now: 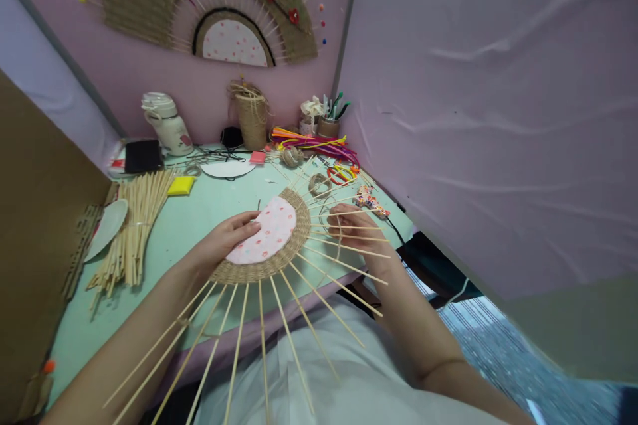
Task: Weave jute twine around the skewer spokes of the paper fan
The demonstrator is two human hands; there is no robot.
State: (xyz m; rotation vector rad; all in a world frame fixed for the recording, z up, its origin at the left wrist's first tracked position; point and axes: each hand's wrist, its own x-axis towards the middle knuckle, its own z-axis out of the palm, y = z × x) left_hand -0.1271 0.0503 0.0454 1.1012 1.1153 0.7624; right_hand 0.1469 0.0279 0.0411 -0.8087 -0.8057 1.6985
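My left hand (234,237) grips a half-round fan (269,232) by its pink flowered centre, thumb on top and fingers behind. A woven twine band (264,270) runs round the curved edge, and thin wooden sticks (279,309) spread out from it toward my lap and to the right. My right hand (351,222) is at the sticks on the right side, its fingers pinched together on a length of thin twine (339,242). Part of that twine loops below the fingers. Sticks pass in front of the right hand and hide some of it.
A bundle of sticks (137,226) lies at the left beside a white half disc (107,229). Along the back stand a bottle (168,123), a twine-wrapped vase (252,116) and pen cups (329,126). Coiled twine (319,184) and scissors (371,201) lie at the right. A finished fan (144,6) hangs above.
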